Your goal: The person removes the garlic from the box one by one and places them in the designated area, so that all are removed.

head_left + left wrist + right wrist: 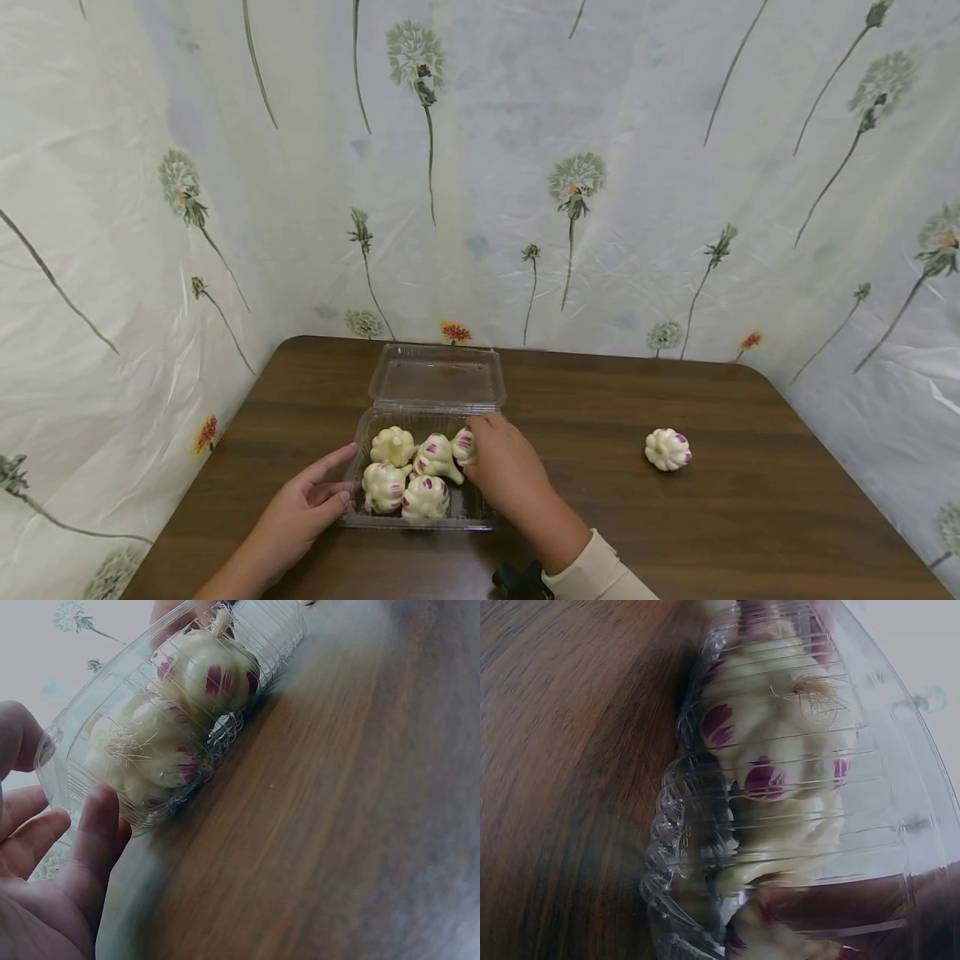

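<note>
A clear plastic clamshell box (480, 523) stands on the table with several garlic bulbs inside, cream with purple patches. Inside the box's back right part, my right hand (513, 467) holds a garlic bulb (463, 447), partly hidden by the fingers. Through the ribbed wall, the right wrist view shows that bulb (761, 937) beside a finger. My left hand (303, 512) rests against the box's left side, its fingers fairly straight and touching the rim (51, 750). Two bulbs show close to it, one with a rooty base (139, 754).
The box's hinged lid (438, 377) lies folded back toward the wall. A single garlic bulb (667, 450) lies to the right on the brown wooden table (750, 533). Flower-patterned sheeting (480, 167) hangs behind. A small black object (521, 581) sits by the right sleeve.
</note>
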The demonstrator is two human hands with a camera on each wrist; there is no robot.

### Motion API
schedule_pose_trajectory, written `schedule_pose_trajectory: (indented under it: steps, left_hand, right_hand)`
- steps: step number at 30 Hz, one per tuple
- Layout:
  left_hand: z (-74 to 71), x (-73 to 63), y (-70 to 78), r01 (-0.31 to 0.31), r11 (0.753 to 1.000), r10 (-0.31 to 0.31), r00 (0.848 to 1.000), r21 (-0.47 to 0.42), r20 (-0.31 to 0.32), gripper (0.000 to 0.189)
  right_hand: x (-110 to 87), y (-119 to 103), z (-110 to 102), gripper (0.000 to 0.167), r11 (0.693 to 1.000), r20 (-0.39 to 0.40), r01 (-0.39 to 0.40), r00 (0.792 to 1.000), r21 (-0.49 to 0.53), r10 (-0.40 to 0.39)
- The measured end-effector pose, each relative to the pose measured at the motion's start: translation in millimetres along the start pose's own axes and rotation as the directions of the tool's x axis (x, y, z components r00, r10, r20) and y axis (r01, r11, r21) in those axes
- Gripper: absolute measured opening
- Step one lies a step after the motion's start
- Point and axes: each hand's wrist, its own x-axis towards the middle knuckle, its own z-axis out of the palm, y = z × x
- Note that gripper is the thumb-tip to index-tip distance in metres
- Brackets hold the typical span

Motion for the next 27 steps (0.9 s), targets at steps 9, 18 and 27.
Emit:
schedule_pose_trajectory:
  steps: [9, 18, 27]
  left_hand:
    - [0.0, 0.3, -0.3, -0.002, 1.000, 0.002, 1.000, 0.001, 0.001, 0.064]
    - [0.7, -1.1, -0.3, 0.008, 1.000, -0.008, 1.000, 0.006, -0.001, 0.065]
    - [0.5, -0.8, -0.5, 0.006, 1.000, -0.006, 1.000, 0.013, -0.008, 0.064]
  right_hand:
    - [0.4, 0.9, 0.7, 0.059, 1.000, -0.017, -0.002, 1.000, 0.008, 0.002]
    - [-1.3, 2.3, -4.3, 0.036, 1.000, -0.031, 0.013, 0.999, 0.029, -0.012]
    - [0.1, 4.8, -3.8, 0.034, 0.999, 0.013, 0.005, 1.000, 0.038, -0.006]
